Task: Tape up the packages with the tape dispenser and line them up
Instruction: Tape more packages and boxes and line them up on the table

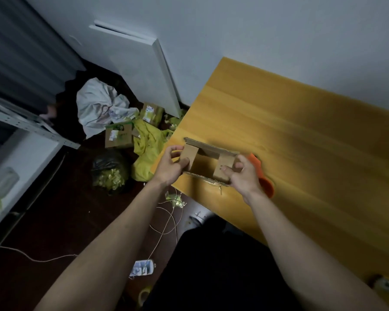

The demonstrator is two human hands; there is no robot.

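A small open cardboard box (208,151) sits near the left corner of the yellow wooden table (290,122), its flaps standing up. My left hand (170,167) pinches the box's left inner flap, thumb on its face. At the other side, my right hand (240,173) presses down the right inner flap with curled fingers. An orange tape dispenser (266,182) lies on the table just behind my right hand, mostly hidden by the hand and wrist.
On the dark floor to the left lie cardboard parcels (118,136), a yellow bag (147,144), a white sack (99,106), a black bag (109,171), loose string (164,223) and a tape roll (144,295). A metal shelf (32,124) stands far left.
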